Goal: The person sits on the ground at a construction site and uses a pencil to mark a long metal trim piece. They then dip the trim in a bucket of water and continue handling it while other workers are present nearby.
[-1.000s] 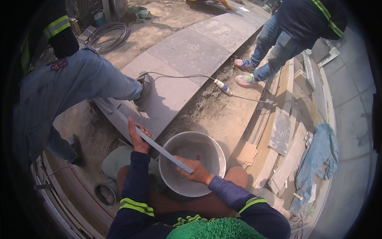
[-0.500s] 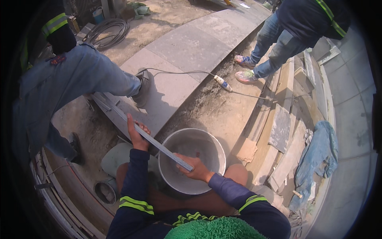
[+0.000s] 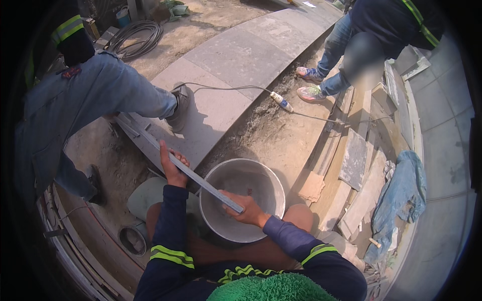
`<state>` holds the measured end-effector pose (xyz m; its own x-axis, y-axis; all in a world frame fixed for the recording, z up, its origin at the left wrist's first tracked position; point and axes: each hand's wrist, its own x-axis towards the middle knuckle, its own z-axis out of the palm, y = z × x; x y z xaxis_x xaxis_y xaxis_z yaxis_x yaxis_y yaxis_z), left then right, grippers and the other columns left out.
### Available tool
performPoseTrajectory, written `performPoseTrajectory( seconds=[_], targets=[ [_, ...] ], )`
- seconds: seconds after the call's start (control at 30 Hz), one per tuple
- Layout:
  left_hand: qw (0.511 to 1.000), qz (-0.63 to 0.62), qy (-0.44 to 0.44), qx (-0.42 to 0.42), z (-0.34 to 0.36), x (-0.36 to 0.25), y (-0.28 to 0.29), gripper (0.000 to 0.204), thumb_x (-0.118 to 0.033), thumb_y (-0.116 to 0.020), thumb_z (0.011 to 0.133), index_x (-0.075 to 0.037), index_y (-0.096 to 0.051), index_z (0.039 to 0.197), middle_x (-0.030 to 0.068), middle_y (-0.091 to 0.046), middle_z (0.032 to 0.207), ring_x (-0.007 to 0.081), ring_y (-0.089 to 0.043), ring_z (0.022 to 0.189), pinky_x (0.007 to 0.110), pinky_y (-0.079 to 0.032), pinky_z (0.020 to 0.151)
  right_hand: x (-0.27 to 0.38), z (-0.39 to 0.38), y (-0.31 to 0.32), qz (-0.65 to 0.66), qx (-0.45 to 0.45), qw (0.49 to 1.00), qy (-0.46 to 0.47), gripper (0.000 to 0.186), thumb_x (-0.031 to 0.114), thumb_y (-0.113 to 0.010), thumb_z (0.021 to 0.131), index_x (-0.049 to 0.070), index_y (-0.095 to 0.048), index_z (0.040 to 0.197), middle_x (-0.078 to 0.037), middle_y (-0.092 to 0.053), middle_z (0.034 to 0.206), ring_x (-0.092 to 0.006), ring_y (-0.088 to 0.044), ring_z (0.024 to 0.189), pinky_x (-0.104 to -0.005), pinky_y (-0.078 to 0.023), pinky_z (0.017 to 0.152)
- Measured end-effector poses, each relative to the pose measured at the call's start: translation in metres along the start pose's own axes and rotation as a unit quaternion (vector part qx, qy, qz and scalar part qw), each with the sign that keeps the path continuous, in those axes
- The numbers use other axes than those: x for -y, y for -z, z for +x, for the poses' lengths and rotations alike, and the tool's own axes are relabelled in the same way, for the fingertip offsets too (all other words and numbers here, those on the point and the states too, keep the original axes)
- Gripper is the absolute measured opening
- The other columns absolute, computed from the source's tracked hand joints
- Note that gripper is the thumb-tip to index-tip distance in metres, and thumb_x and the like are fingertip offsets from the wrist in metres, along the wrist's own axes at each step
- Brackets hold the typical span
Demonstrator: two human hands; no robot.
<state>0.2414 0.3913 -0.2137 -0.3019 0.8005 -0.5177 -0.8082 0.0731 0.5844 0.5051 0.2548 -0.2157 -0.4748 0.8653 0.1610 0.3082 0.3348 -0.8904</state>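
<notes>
While you sit with knees around the basin (image 3: 263,181), both hands are grasping one long, thin grey bar (image 3: 200,181). Left hand (image 3: 174,164): fingers curled about the bar partway along, thumb raised beside it. Right hand (image 3: 245,209): clenched around the near end, over the basin's hollow. Bar slants from near right to far left, crossing above the basin's left rim and on over the near end of the paving slabs (image 3: 221,60); whether its far end rests on them, you cannot tell from here.

Left side: a co-worker's jeans-clad leg (image 3: 128,93) is bent, grey shoe (image 3: 179,111) planted on the slabs close to the bar. Small bucket (image 3: 132,241) on the ground, near left. Coiled hose (image 3: 136,40) lies far left.

A cable (image 3: 221,89) runs over the slabs to a white-and-blue connector (image 3: 281,102), just off their right edge. Far right, a second co-worker's colourful shoes (image 3: 310,94) stand on the ground. On the right, a crumpled blue sheet (image 3: 401,190) lies beside boards and a dark grey flat piece (image 3: 355,160).
</notes>
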Motion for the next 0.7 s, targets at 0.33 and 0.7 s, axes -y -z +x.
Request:
performPoseTrajectory(
  seconds=[0.33, 0.7],
  targets=[
    [1.000, 0.011, 0.000, -0.005, 0.0009, -0.0009, 0.0000, 0.056, -0.070, -0.073, 0.093, -0.021, -0.047, 0.089, -0.0025, -0.044, 0.061, 0.0135, -0.049, 0.048, 0.030, -0.041, 0.045, 0.0041, 0.0021, 0.0008, 0.008, 0.000, 1.000, -0.005, 0.056, 0.015, -0.073, 0.096, 0.007, -0.059, 0.150, -0.019, -0.071, 0.137, -0.0381, -0.074, 0.113, -0.0412, -0.062, 0.096],
    [1.000, 0.010, 0.003, 0.000, 0.0015, 0.0010, -0.0002, 0.055, -0.070, -0.072, 0.094, -0.021, -0.048, 0.089, -0.0024, -0.044, 0.060, 0.0136, -0.050, 0.049, 0.030, -0.041, 0.045, 0.0034, 0.0010, 0.0020, 0.004, 0.003, 1.000, -0.007, 0.056, 0.015, -0.073, 0.096, 0.006, -0.059, 0.150, -0.019, -0.070, 0.140, -0.0377, -0.073, 0.117, -0.0404, -0.061, 0.098]
  ],
)
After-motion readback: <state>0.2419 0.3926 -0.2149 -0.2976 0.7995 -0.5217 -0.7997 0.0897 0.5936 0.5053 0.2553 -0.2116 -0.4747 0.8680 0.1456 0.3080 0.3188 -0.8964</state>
